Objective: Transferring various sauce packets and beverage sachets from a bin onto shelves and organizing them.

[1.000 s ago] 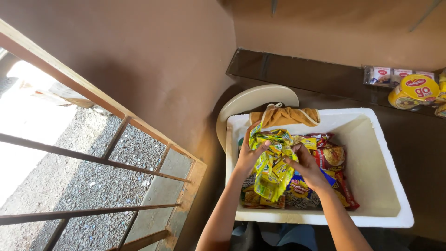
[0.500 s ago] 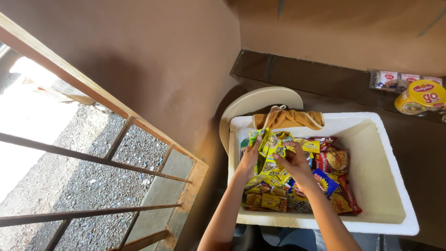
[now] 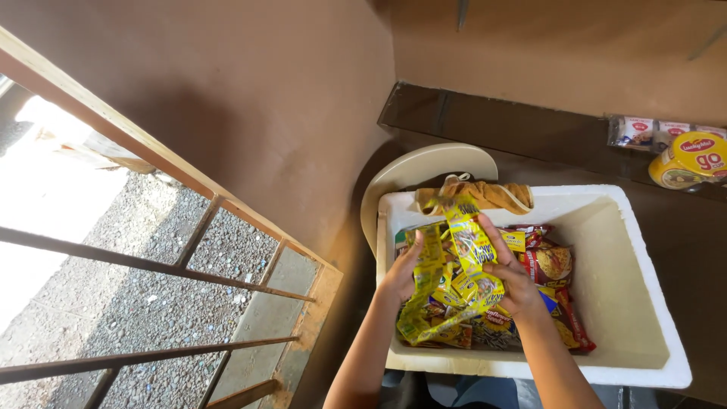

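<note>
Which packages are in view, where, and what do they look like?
Yellow sachet strip: held by left hand and right hand, over the white box.
Red and yellow packets: heaped in the box.
Yellow tub: ledge, far right, round.
White packs: ledge, beside the tub.

1. Glossy yellow plastic sachet strips crinkled between the left hand and right hand.
2. The white foam box looked matt and slightly grainy.
3. A soft, rumpled orange cloth draped its far rim.
4. The wooden railing at left appeared worn, over rough gravel.
</note>
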